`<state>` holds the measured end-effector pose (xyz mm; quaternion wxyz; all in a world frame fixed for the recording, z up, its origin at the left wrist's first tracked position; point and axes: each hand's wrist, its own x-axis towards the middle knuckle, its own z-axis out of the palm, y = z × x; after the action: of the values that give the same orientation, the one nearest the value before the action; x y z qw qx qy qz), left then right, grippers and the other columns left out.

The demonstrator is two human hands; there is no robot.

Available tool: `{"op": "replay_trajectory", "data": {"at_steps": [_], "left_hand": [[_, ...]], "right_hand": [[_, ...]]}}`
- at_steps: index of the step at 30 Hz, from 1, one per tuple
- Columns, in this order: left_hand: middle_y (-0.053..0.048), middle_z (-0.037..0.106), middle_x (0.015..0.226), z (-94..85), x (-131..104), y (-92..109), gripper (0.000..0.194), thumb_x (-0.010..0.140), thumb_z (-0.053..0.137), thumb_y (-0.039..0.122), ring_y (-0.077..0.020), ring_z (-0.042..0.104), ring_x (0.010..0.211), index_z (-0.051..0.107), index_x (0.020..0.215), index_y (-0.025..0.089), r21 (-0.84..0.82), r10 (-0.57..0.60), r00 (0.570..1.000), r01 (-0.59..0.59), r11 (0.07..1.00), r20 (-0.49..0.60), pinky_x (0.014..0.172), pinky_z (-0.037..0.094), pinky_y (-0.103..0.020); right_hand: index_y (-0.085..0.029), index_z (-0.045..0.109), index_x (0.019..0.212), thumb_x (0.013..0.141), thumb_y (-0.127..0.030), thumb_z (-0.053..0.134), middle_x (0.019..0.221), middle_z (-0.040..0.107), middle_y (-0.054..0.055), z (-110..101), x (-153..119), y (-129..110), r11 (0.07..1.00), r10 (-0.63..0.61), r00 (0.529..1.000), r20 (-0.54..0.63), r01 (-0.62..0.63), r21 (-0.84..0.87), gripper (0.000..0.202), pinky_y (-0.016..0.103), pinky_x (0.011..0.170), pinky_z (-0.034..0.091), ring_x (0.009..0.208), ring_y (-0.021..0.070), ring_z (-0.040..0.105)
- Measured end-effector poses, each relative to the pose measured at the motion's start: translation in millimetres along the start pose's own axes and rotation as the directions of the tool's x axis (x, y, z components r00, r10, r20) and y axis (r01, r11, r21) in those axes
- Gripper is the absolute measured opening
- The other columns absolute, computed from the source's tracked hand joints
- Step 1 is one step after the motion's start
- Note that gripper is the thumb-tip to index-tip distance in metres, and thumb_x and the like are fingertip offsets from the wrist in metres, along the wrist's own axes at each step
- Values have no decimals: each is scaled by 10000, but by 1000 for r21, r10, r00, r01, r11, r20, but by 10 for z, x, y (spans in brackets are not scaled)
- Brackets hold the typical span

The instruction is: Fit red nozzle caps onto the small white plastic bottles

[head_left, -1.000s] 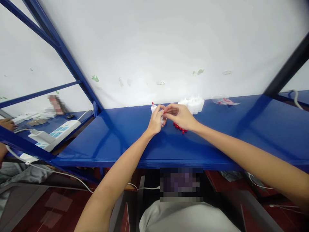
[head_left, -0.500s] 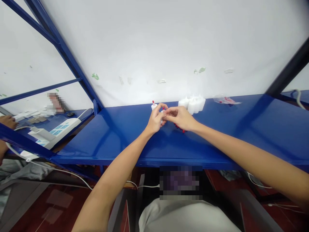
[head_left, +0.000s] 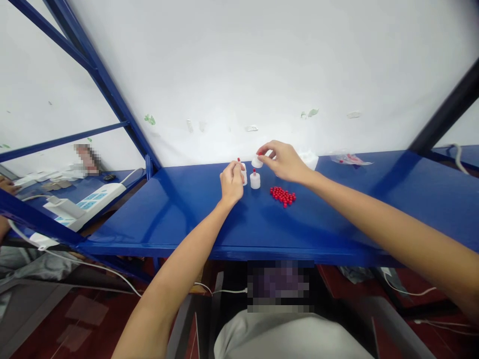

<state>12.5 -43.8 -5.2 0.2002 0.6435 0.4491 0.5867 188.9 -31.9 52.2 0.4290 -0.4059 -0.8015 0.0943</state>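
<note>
My left hand [head_left: 232, 182] is wrapped round a small white bottle [head_left: 244, 174], partly hidden behind the fingers; a red tip shows above it. My right hand [head_left: 282, 159] pinches the red cap of another white bottle [head_left: 256, 161]. Between the hands a white bottle with a red cap [head_left: 255, 180] stands upright on the blue table. To its right lies a loose pile of small red caps [head_left: 283, 195]. More white bottles [head_left: 310, 160] stand behind my right hand, partly hidden by it.
The blue table [head_left: 209, 224] runs along a white wall. A plastic bag with red pieces [head_left: 350, 158] lies at the back right. On the left are a blue metal frame [head_left: 108, 85], a white power strip [head_left: 92, 202] and another person's hand [head_left: 8, 185].
My hands have moved apart, my right hand up and my left hand slightly left. The bottle between them and the pile of red caps now show clearly.
</note>
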Motion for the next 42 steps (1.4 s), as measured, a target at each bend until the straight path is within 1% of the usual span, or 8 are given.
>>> {"op": "replay_trajectory", "data": {"at_steps": [6, 12, 19, 21, 23, 26, 34, 42], "left_hand": [[30, 495, 526, 10, -9, -38, 289, 908, 356, 261, -119, 489, 513, 543, 702, 187, 89, 40, 996, -47, 995, 79, 583, 380, -228], [9, 537, 536, 14, 2, -132, 271, 833, 340, 213, -140, 526, 550, 529, 640, 184, 135, -21, 972, -12, 991, 235, 578, 383, -237], [-8, 579, 590, 45, -11, -125, 299, 832, 369, 259, -150, 537, 590, 564, 620, 179, 208, -50, 936, -26, 978, 349, 617, 392, -258], [-20, 552, 558, 58, -12, -119, 377, 851, 343, 280, -155, 525, 584, 530, 540, 179, 232, -50, 935, -36, 972, 352, 608, 378, -266], [-24, 534, 545, 68, -16, -113, 399, 861, 332, 297, -156, 512, 578, 502, 519, 182, 243, -32, 941, -55, 968, 336, 594, 357, -270], [-16, 508, 519, 72, -31, -105, 399, 867, 330, 308, -151, 486, 547, 488, 523, 184, 255, -29, 949, -55, 965, 314, 581, 336, -274], [-8, 593, 572, 51, -51, -96, 378, 894, 308, 275, -151, 532, 592, 491, 575, 187, 258, -24, 928, -78, 963, 371, 671, 387, -280], [-23, 666, 799, 100, -30, -140, 327, 930, 367, 297, -169, 604, 774, 663, 871, 171, 214, -13, 889, -96, 972, 459, 761, 436, -273]], "right_hand": [[-166, 727, 1009, 853, -202, 565, 989, 734, 92, 209, 105, 137, 987, 12, 977, 213, 23, -158, 229, 357, 803, 463, 867, 230, 642], [-138, 693, 1090, 848, -178, 558, 966, 733, 103, 405, 157, 263, 988, 23, 981, 195, 8, -155, 281, 361, 810, 477, 817, 218, 651], [-159, 639, 1172, 836, -188, 542, 986, 721, 95, 116, 55, 300, 985, 3, 991, 135, 20, -173, 351, 344, 749, 482, 791, 208, 649], [-160, 691, 1049, 818, -205, 573, 894, 725, 86, -25, -2, 345, 968, 39, 952, 303, 40, -248, 263, 343, 720, 473, 773, 216, 641], [-174, 724, 968, 807, -228, 603, 884, 733, 75, -124, -47, 416, 960, 72, 849, 523, 83, -267, 209, 333, 708, 471, 771, 212, 645], [-185, 754, 912, 834, -274, 593, 889, 748, 68, -167, -85, 520, 960, 88, 757, 647, 110, -259, 200, 326, 726, 474, 791, 210, 659], [-187, 773, 909, 830, -235, 565, 897, 763, 73, -108, -75, 581, 954, 144, 706, 694, 88, -287, 227, 315, 709, 493, 796, 216, 678], [-203, 754, 1011, 773, -157, 584, 890, 756, 62, -131, -74, 754, 965, 98, 699, 708, 108, -240, 296, 294, 689, 496, 767, 197, 670]]}}
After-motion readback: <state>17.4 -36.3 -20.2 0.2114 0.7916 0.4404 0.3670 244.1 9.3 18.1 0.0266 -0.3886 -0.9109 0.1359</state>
